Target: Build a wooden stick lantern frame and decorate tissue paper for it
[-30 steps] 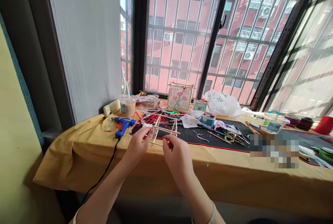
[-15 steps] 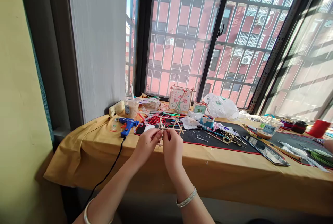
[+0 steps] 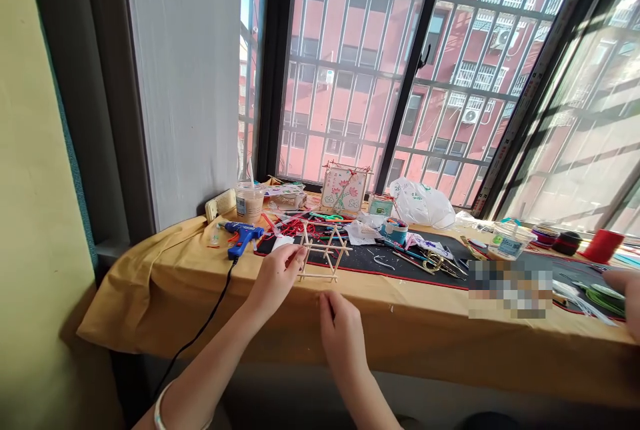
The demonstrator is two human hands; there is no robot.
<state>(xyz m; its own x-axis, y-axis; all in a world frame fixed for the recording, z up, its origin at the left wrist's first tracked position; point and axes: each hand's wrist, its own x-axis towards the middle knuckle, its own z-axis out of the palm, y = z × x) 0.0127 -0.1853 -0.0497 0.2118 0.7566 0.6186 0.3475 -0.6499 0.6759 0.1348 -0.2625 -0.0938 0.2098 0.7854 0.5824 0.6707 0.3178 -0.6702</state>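
My left hand (image 3: 278, 277) pinches the left side of a small frame of thin wooden sticks (image 3: 320, 277), held up over the front edge of the table. The sticks cross into two triangular ends joined by crossbars. My right hand (image 3: 344, 325) is apart from the frame, lower and nearer to me, with thumb and fingers pressed together; whatever may be between them is too small to make out. A blue glue gun (image 3: 244, 238) lies to the left of my left hand, its cord hanging over the edge.
A yellow cloth (image 3: 165, 270) covers the table. A black mat (image 3: 360, 263) carries red cord, scissors (image 3: 436, 262) and a blue container (image 3: 395, 231). Drink cups (image 3: 250, 202), a decorated panel (image 3: 345, 191) and a plastic bag (image 3: 423, 203) stand behind. Another person's hand (image 3: 627, 293) reaches in at right.
My right hand has left the stick frame and moved down toward me. My left hand still holds the frame, now more visible. The other person's hand has come further in from the right.
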